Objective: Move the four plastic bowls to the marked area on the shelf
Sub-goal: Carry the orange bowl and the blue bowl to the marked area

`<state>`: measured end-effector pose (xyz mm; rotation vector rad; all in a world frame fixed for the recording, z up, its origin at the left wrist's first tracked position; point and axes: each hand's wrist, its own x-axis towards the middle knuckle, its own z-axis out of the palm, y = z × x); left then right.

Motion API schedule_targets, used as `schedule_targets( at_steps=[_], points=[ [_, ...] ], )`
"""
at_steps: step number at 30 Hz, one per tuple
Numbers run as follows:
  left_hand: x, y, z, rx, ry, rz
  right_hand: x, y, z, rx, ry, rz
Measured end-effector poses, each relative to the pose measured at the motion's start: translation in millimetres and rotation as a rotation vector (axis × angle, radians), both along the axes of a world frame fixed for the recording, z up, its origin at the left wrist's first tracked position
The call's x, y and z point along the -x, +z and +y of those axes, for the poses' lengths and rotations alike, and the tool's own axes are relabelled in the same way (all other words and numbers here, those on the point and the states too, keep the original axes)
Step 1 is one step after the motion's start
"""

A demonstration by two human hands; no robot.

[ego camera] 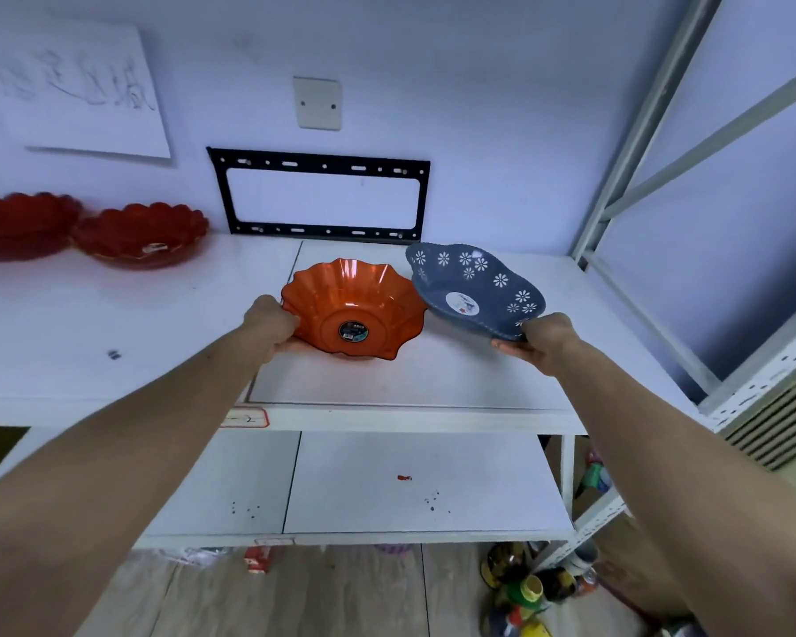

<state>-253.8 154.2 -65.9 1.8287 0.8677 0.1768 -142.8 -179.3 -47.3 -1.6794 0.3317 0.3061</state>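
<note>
Two bowls, orange bowl [355, 310] and blue bowl [476, 289], tilt mouths toward camera.

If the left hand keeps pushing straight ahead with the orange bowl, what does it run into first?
Probably nothing until the wall: the left hand and orange bowl point toward the black bracket, though depth is unclear.

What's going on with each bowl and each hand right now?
Orange fluted plastic bowl: over the marked area, held at its rim, tilted.
Blue plastic bowl with white flowers: held at its near edge, tilted, over the marked area.
Two red scalloped plastic bowls: resting upright on the shelf, outside the marked area.
Left hand: shut on orange bowl.
Right hand: shut on blue bowl.
</note>
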Motion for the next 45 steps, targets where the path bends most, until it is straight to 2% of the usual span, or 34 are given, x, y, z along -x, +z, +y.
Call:
schedule_targets(
  at_steps=[9,16,20,28,37,45],
  points=[
    [84,15,92,-0.027,0.192,-0.010,16,15,104,0.048,0.153,-0.036],
    [166,26,198,-0.013,0.304,-0.026,64,16,220,0.065,0.295,-0.030],
    [206,32,262,-0.070,0.348,-0.020,98,14,289,0.056,0.342,-0.016],
    [242,34,365,-0.019,0.354,-0.009,128,5,392,0.135,0.417,-0.008],
    [255,22,451,0.061,0.350,-0.007,137,10,467,0.225,0.474,-0.007],
    [262,12,533,0.019,0.239,0.029,171,-14,512,0.253,0.342,0.044]
  ],
)
